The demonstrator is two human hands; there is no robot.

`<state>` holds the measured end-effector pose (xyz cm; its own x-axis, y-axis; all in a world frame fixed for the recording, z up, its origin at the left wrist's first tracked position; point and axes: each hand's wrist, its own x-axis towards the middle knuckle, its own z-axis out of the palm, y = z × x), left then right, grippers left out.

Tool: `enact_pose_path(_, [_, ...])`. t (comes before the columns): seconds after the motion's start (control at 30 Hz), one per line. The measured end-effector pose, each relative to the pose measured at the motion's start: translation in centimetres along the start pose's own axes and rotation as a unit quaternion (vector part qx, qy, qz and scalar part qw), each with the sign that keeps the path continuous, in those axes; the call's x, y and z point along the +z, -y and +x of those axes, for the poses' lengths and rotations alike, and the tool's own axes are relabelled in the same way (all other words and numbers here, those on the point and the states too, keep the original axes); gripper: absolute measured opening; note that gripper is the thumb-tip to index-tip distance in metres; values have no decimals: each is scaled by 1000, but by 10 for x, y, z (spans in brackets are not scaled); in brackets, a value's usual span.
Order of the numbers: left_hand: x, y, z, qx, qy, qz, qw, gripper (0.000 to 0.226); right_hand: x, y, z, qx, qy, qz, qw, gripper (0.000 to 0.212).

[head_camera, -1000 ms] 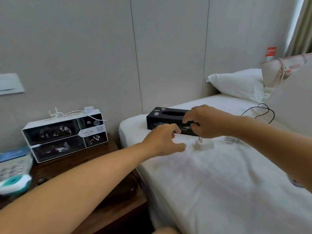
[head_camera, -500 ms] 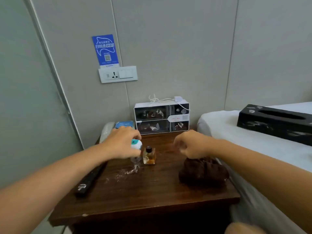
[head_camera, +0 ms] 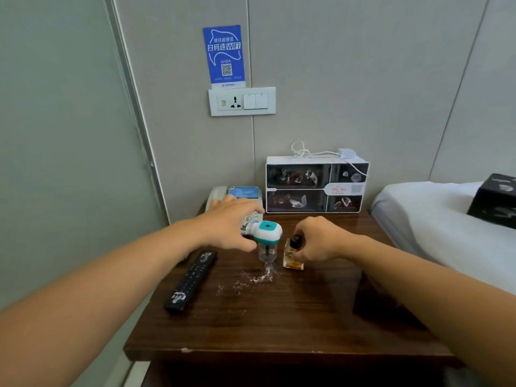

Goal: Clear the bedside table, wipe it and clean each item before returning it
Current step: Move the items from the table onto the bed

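Observation:
On the dark wooden bedside table (head_camera: 279, 325), my left hand (head_camera: 227, 226) grips a small plug-in device with a teal-and-white head and clear vial (head_camera: 267, 236), thumb against its left side. The device leans slightly. Just to its right, my right hand (head_camera: 318, 240) is shut on a small square perfume bottle (head_camera: 291, 259) of amber liquid, fingers around its black cap. White crumbs or powder (head_camera: 255, 279) lie scattered in front of both. A black remote control (head_camera: 192, 280) rests at the left.
A desk phone (head_camera: 237, 195) and a white box with dark drawers (head_camera: 315, 188) stand against the wall. A dark brown bundle (head_camera: 374, 305) sits under my right forearm. The bed (head_camera: 435, 224) with a black tissue box (head_camera: 494, 199) lies to the right. A wall socket (head_camera: 241, 101) is above.
The view swung from the bed to the bedside table. Both hands left the black tissue box; the left reached the teal device, then the right closed on the perfume bottle.

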<state>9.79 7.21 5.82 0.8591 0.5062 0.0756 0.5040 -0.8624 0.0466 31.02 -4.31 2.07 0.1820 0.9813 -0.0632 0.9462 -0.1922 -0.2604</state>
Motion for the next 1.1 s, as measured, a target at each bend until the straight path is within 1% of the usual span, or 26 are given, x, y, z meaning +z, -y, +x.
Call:
enact_pose_path(0.07, [2, -7, 19, 10, 25, 11, 1000, 84, -3, -3, -4, -3, -14, 18, 1000, 32])
enact_pose_path(0.13, [5, -10, 34, 9, 64, 29, 997, 88, -9, -7, -11, -4, -50, 13, 999, 31])
enact_pose_path(0.2, [8, -11, 44, 6, 80, 41, 996, 78, -19, -14, -23, -2, -77, 8, 997, 33])
enact_pose_path(0.3, [12, -10, 54, 3, 58, 56, 997, 53, -38, -31, -49, 5, -107, 1, 994, 35])
enact_pose_path(0.37, [9, -12, 61, 1, 53, 67, 996, 50, -52, -48, -70, 19, -120, -10, 993, 35])
enact_pose_path(0.47, [-6, -33, 76, 8, 29, 66, 997, 54, -74, -76, -104, 44, -135, -13, 990, 31])
enact_pose_path(0.57, [-30, -81, 96, 49, 4, 45, 998, 53, -98, -108, -140, 88, -141, -24, 986, 34])
enact_pose_path(0.67, [-53, -145, 117, 106, -18, 19, 994, 60, -126, -145, -184, 146, -154, -41, 976, 44])
enact_pose_path(0.73, [-63, -192, 131, 149, -36, 5, 988, 64, -147, -170, -220, 182, -165, -47, 968, 38])
enact_pose_path(0.87, [-70, -286, 156, 223, -35, -12, 974, 55, -189, -219, -313, 266, -183, -44, 945, 22])
enact_pose_path(1.0, [-61, -375, 170, 282, -44, -56, 957, 50, -202, -267, -392, 341, -190, -40, 920, 30])
enact_pose_path(1.07, [-54, -415, 175, 303, -38, -54, 951, 49, -197, -285, -417, 376, -185, -32, 907, 27])
enact_pose_path(1.1, [-49, -432, 177, 312, -33, -51, 948, 49, -193, -293, -425, 392, -188, -24, 900, 30])
